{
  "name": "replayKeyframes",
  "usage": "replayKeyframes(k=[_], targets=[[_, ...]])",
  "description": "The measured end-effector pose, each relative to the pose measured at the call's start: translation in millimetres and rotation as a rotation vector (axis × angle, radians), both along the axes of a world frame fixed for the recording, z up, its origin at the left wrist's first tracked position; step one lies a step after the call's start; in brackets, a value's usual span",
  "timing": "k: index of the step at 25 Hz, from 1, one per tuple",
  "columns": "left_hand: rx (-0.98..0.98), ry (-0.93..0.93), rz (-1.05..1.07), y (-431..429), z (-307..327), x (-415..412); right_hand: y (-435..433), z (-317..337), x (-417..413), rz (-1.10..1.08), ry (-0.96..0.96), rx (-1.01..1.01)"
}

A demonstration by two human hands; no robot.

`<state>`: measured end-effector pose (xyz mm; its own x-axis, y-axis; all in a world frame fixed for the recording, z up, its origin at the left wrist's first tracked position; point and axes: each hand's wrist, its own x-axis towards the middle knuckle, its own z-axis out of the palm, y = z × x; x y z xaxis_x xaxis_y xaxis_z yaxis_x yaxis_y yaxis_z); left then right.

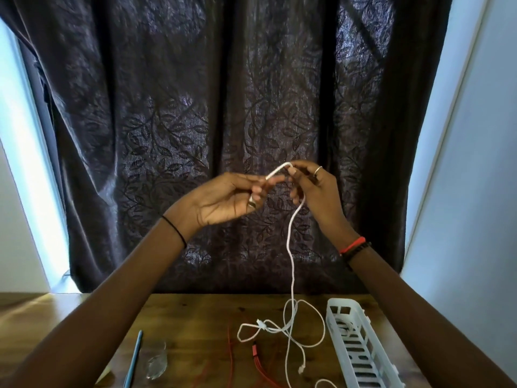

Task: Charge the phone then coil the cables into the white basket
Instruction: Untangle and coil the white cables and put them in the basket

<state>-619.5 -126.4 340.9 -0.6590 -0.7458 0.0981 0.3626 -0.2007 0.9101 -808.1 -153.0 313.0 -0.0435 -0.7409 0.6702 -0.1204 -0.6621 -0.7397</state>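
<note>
Two bare hands are raised before a dark leaf-patterned curtain [173, 107], sharing one thin white cable [292, 261]. The left hand [229, 197] pinches a stretch of it between thumb and fingertips, while the right hand [316, 189] has its fingers curled round the bend just beside. From there the cable hangs down to the brown wooden table [195, 312], where the rest of it lies in loose loops just left of the white slotted plastic basket [361, 345]. A thin red cable [263, 368] lies near the loops.
</note>
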Motion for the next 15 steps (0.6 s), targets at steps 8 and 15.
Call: replayKeyframes(k=[8, 15], targets=[[0.093, 0.356, -0.030, -20.9, -29.1, -39.1, -1.8, -55.3, 31.7, -0.055, 0.002, 0.105], [-0.055, 0.351, 0.211, -50.3, -25.3, -33.6, 12.2, -87.0, 40.5, -0.075, 0.004, 0.255]])
